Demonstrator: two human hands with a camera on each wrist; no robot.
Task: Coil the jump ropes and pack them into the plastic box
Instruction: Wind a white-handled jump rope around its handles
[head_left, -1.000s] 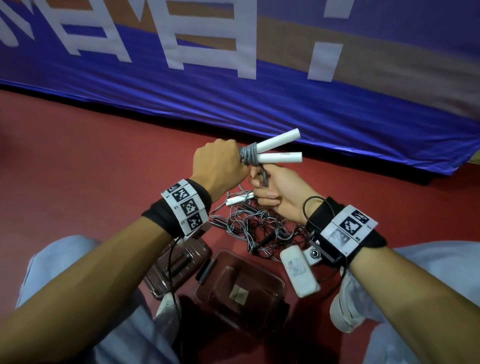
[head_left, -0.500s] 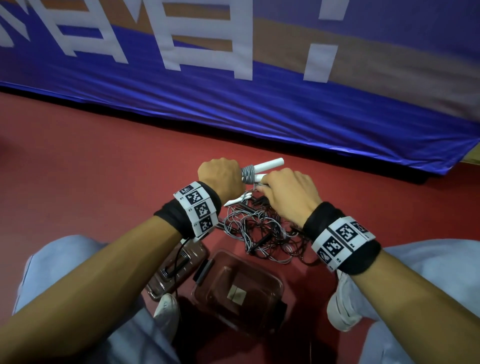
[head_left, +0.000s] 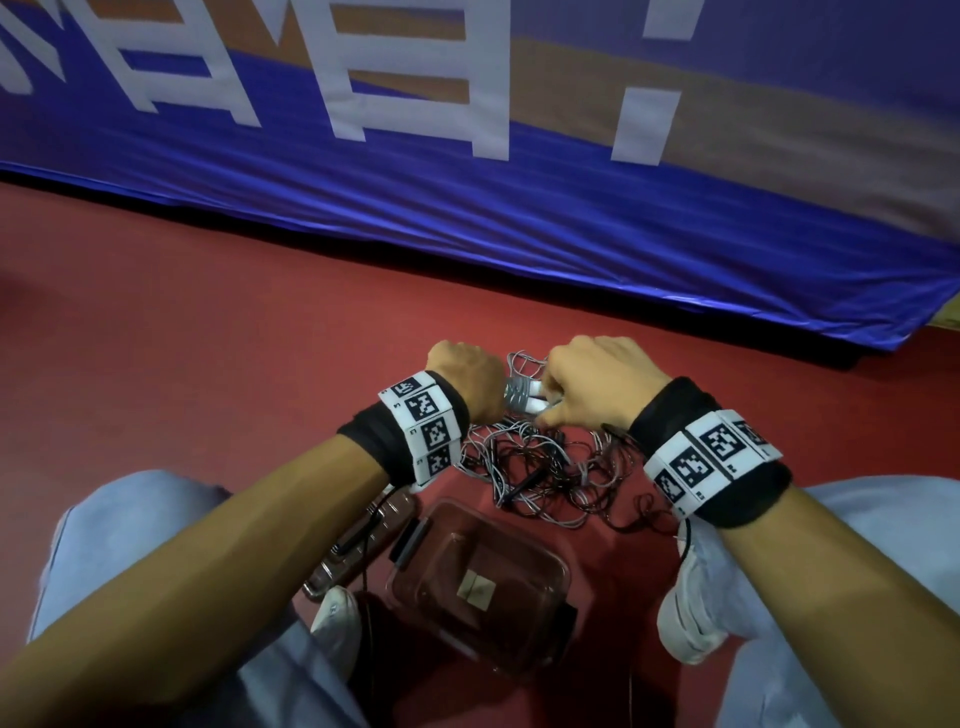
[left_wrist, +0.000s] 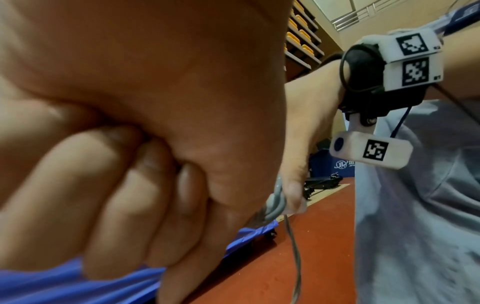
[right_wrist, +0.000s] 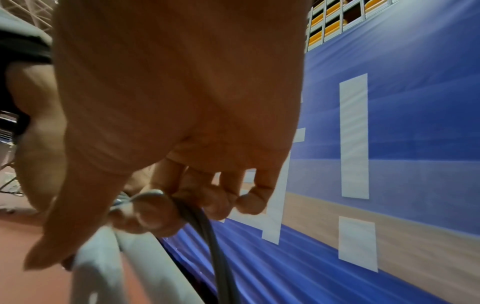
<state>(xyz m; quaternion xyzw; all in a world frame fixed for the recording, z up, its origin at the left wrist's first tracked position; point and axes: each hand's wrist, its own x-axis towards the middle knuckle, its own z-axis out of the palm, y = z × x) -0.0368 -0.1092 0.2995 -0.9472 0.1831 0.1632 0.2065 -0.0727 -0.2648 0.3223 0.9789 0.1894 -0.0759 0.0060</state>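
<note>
The person sits on the red floor (head_left: 218, 322) with both hands raised just above a tangle of loose ropes (head_left: 545, 467). The left hand (head_left: 465, 376) is clenched in a fist around one end of a jump rope bundle (head_left: 519, 400), whose grey cord is wound tightly round two white handles (right_wrist: 124, 263). The right hand (head_left: 597, 384) grips the handles' other end, and in the right wrist view its fingers (right_wrist: 153, 209) also pinch a loose strand of grey cord (right_wrist: 218, 257) that trails downward.

The plastic box (head_left: 556, 566), clear and brown-tinted, lies on the floor between the person's legs, nearer the body than the tangle, and looks empty apart from a small label. Its lid (head_left: 363, 545) rests just beside it, partly hidden under the left forearm.

The bundle appears nearly finished, with only the tail left to secure. The risk lies in that tail: if the pinch slips before the end is tucked, the springy cord will likely unwind from the handles. The hanging strand also runs toward the tangle below, so pulling it could drag other ropes up or snag them. An unsecured bundle may spring open once dropped into the box.
</note>
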